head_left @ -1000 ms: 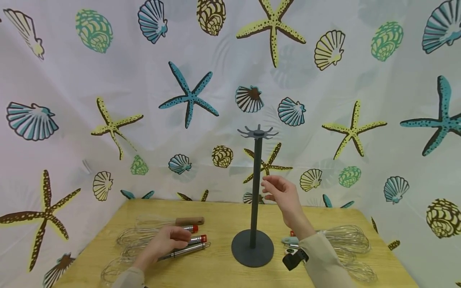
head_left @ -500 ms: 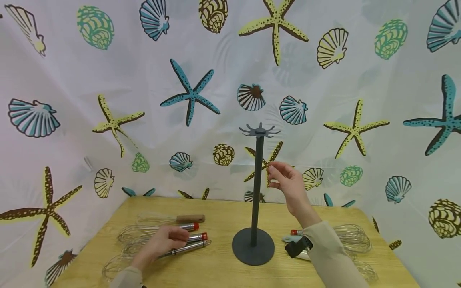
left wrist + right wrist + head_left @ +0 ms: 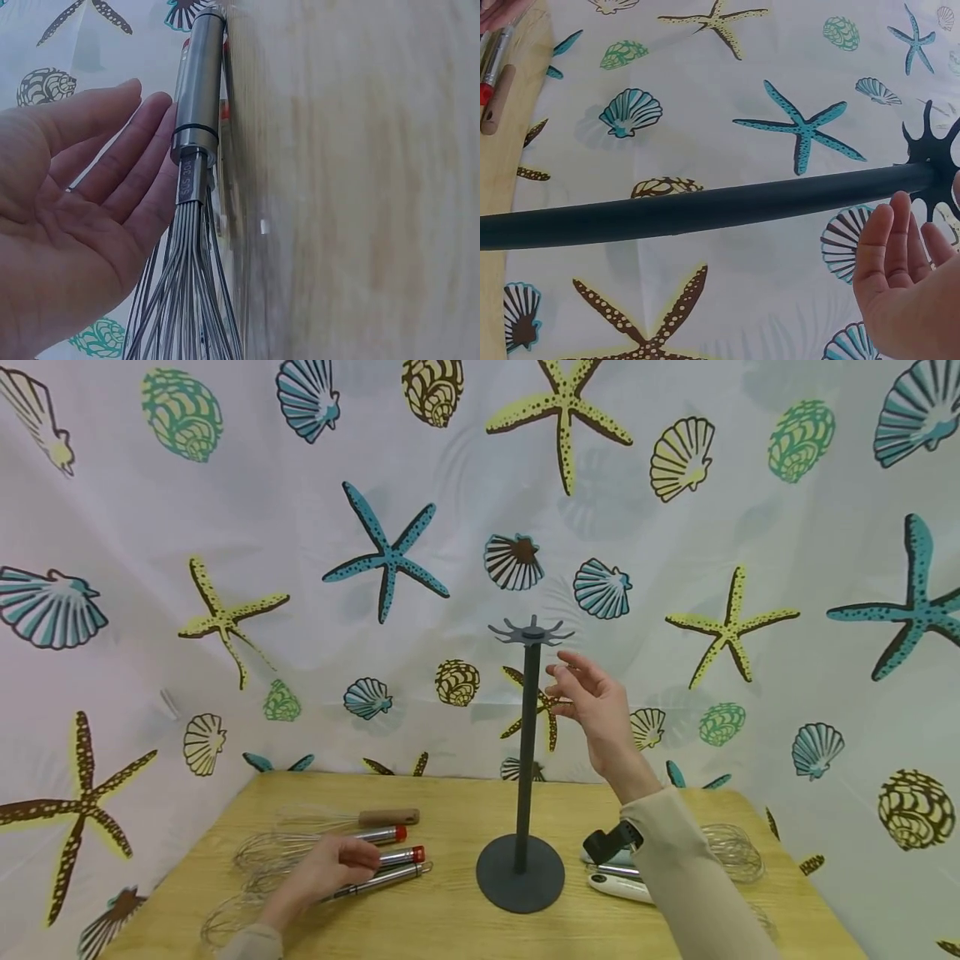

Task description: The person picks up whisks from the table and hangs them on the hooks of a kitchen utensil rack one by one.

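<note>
A dark grey stand rises from the table, with a round base (image 3: 520, 893), a tall pole (image 3: 527, 743) and a ring of hooks (image 3: 532, 633) on top. Just right of the pole, below the hooks, my right hand (image 3: 600, 714) is raised with loosely bent fingers and holds nothing. The right wrist view has its fingertips (image 3: 901, 199) close to the pole's upper end. My left hand (image 3: 326, 870) hovers at the whisks on the left, fingers relaxed and holding nothing. In the left wrist view a steel whisk (image 3: 199, 82) overlaps those fingers.
On the left lie several whisks, among them one with a wooden handle (image 3: 388, 817) and one with a red-ended handle (image 3: 401, 857). More whisks (image 3: 731, 853) and a white handle (image 3: 621, 887) lie right, partly behind my sleeve. A seashell-print curtain (image 3: 450, 485) surrounds the table (image 3: 450, 927).
My right hand has risen along the pole toward the hooks, uncovering more of the handles on the right. My left hand stays over the left whisks. The view shifts slightly.
</note>
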Action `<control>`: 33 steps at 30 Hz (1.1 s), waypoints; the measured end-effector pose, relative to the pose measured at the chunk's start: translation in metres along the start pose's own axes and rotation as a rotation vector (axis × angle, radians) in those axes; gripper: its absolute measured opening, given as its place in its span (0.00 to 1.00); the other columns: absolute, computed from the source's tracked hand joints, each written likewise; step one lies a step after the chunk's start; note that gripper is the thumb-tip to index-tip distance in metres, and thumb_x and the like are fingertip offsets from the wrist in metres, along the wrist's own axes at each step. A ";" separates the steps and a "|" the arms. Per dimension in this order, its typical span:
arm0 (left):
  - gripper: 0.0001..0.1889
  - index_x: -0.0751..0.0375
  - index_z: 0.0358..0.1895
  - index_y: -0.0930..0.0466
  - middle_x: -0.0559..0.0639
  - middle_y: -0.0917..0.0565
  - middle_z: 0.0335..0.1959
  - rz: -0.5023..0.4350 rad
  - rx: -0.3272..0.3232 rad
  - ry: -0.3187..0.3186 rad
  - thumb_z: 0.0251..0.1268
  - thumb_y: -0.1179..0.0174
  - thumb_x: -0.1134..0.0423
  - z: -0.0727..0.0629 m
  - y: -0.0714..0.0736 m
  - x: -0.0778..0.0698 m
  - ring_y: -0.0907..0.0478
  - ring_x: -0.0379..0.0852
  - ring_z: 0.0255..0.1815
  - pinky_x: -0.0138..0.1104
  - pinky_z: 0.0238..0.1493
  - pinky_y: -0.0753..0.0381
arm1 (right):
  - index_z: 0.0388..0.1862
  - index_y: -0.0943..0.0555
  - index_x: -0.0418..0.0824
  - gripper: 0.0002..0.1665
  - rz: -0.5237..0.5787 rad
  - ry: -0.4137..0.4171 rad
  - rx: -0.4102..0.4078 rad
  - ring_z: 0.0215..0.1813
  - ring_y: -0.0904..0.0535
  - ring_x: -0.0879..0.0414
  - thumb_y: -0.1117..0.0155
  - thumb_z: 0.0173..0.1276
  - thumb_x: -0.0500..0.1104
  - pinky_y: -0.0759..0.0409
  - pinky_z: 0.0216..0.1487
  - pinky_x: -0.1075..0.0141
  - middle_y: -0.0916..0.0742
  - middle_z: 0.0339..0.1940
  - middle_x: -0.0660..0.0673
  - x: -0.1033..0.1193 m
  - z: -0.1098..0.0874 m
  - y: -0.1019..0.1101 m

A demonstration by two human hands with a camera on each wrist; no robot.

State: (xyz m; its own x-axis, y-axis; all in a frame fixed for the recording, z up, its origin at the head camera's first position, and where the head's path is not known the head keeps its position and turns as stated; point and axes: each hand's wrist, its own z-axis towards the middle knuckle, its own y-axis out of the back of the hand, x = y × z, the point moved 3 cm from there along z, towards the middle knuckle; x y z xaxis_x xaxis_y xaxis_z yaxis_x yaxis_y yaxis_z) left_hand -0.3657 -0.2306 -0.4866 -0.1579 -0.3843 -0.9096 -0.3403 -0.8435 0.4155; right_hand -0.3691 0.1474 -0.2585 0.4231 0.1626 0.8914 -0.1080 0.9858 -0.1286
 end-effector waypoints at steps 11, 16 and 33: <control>0.17 0.76 0.54 0.21 0.68 0.16 0.49 0.018 0.037 0.006 0.62 0.40 0.77 0.001 0.000 0.002 0.18 0.59 0.50 0.41 0.47 0.16 | 0.69 0.29 0.38 0.28 0.056 0.034 -0.030 0.45 0.16 0.61 0.39 0.73 0.45 0.17 0.40 0.70 0.16 0.55 0.47 0.020 0.013 -0.001; 0.17 0.77 0.54 0.22 0.68 0.16 0.48 0.037 0.065 0.026 0.60 0.42 0.80 0.001 -0.002 0.001 0.18 0.60 0.50 0.43 0.47 0.16 | 0.68 0.29 0.39 0.27 0.071 0.033 -0.017 0.47 0.16 0.60 0.39 0.73 0.43 0.17 0.41 0.69 0.16 0.54 0.51 0.018 0.013 -0.001; 0.22 0.80 0.55 0.24 0.71 0.18 0.52 0.060 0.169 0.017 0.54 0.40 0.83 -0.002 0.002 0.004 0.20 0.64 0.54 0.45 0.51 0.17 | 0.65 0.26 0.35 0.28 0.073 0.062 -0.016 0.49 0.15 0.56 0.34 0.69 0.43 0.16 0.40 0.68 0.15 0.48 0.51 0.036 0.017 -0.009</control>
State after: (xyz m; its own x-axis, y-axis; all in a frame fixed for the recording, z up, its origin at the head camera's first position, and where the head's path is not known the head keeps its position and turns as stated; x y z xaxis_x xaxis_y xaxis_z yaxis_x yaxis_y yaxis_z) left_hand -0.3655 -0.2342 -0.4890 -0.1676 -0.4391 -0.8827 -0.4819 -0.7446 0.4619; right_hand -0.3681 0.1433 -0.2179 0.4699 0.2358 0.8506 -0.1261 0.9717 -0.1997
